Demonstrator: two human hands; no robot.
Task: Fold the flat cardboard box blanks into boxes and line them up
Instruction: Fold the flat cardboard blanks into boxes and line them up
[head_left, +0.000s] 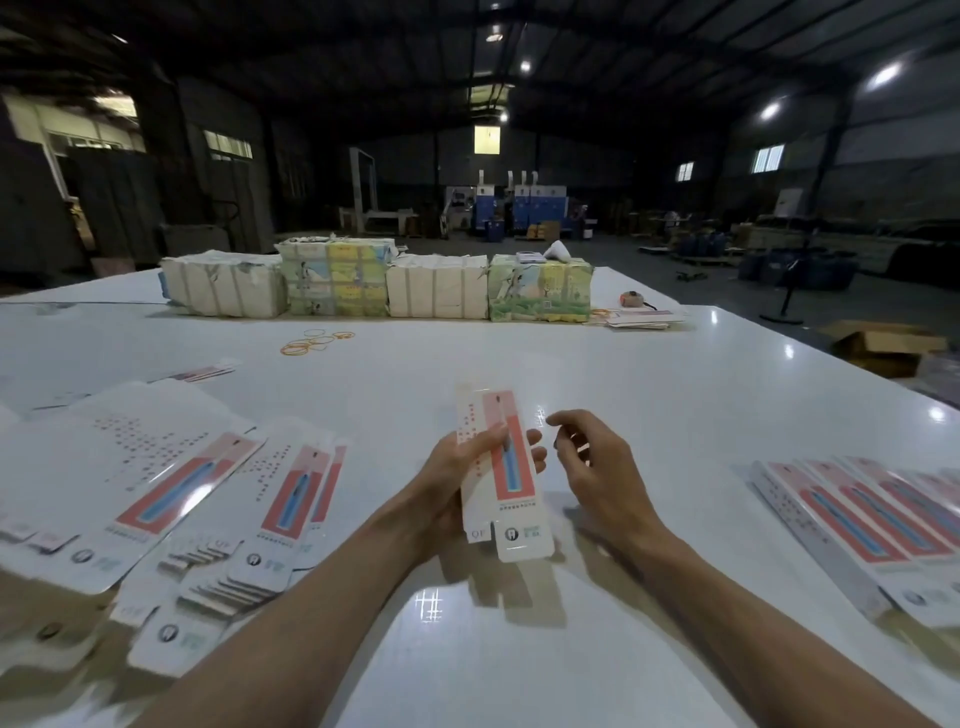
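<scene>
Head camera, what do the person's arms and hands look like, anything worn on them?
Both bare. The left hand and right hand show no gloves or rings; the left forearm and right forearm show no sleeve, watch or bracelet down to the picture's edge.

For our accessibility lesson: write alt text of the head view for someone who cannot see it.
A left hand grips a slim white-and-red cardboard box above a white table, the empty right hand beside it. Flat cardboard blanks lie left, folded boxes right.
</scene>
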